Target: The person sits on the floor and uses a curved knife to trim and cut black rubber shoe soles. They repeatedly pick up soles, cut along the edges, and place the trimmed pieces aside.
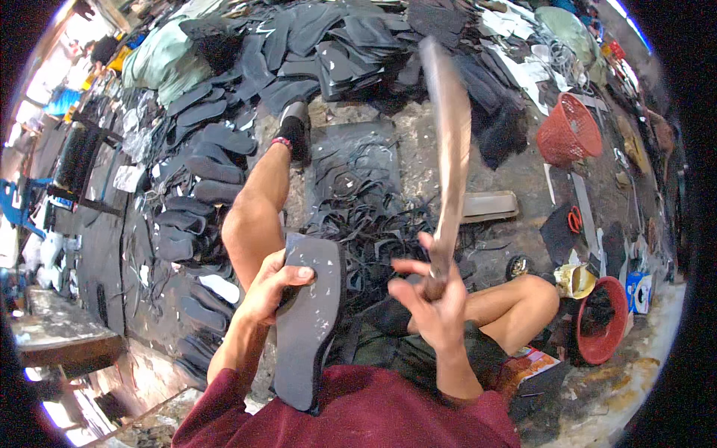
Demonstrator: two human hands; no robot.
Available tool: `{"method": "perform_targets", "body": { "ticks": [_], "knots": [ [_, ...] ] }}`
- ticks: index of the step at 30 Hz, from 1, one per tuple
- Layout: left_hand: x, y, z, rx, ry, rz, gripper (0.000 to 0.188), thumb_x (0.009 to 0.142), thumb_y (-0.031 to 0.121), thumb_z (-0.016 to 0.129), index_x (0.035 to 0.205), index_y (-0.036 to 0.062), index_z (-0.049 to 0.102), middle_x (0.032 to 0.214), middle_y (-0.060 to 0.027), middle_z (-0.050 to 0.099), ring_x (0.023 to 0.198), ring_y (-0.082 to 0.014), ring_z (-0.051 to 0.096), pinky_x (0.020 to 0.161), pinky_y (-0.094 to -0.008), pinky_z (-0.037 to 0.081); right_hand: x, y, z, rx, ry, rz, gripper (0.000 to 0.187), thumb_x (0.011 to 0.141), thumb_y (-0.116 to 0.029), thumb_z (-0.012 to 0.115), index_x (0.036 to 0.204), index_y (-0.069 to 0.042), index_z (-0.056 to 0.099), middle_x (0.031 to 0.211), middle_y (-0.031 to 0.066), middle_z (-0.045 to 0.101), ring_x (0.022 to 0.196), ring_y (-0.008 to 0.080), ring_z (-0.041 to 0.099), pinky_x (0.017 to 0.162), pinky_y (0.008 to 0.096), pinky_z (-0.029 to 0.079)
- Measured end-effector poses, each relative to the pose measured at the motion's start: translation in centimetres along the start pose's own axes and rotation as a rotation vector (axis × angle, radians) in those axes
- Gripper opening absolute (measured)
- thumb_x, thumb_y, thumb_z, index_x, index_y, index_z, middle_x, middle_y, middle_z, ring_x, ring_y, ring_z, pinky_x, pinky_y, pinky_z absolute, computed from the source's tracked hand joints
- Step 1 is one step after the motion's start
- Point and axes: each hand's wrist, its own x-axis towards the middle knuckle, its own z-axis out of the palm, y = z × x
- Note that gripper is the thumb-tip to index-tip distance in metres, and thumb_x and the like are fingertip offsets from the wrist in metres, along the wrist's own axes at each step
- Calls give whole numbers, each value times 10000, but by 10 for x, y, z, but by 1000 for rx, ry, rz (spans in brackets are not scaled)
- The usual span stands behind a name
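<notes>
Your left hand [270, 287] clamps the sole [306, 321] at 7 o'clock; your right hand [433, 299] fists the raised blade [450, 145] toward 12. A careless downstroke could catch your left thumb.

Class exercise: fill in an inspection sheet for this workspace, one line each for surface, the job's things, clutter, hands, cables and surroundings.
Surface: dusty concrete floor with white flecks; the person sits on it.
Job's things: dark foam sole, speckled white, held upright against the lap; long blade, motion-blurred.
Clutter: black trimmings heaped ahead; rows of cut soles to the left; stacked black sheets beyond.
Hands: left hand grips the sole's edge; right hand closed on the blade's handle.
Cables: nothing seen for certain.
Surroundings: red mesh basket, red bowl, orange-handled scissors to the right.
</notes>
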Motion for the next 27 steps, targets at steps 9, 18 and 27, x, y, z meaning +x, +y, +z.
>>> {"method": "perform_targets", "body": {
  "ticks": [9, 18, 27],
  "knots": [
    [-7, -15, -21, -31, 36, 39, 389, 752, 241, 731, 1061, 19, 652, 872, -37, 679, 733, -133, 631, 688, -275, 519, -59, 37, -33, -500, -190, -239, 276, 941, -132, 606, 1193, -48, 683, 905, 135, 668, 791, 308, 628, 751, 370, 502],
    [-4, -6, 14, 141, -218, -88, 344, 761, 152, 790, 1050, 8, 674, 941, -36, 707, 856, -126, 640, 802, -271, 507, -8, -13, -66, -570, -458, -179, 318, 940, -102, 588, 1247, -55, 658, 863, 112, 680, 707, 273, 638, 687, 384, 530],
    [52, 7, -11, -525, 650, 584, 337, 887, 154, 706, 1186, 20, 625, 1022, -97, 672, 981, -225, 652, 882, -365, 574, -35, 50, -82, -94, 197, -23, 491, 1076, -334, 413, 1446, -11, 435, 878, 30, 564, 743, 94, 504, 696, 234, 434]
  ]
}}
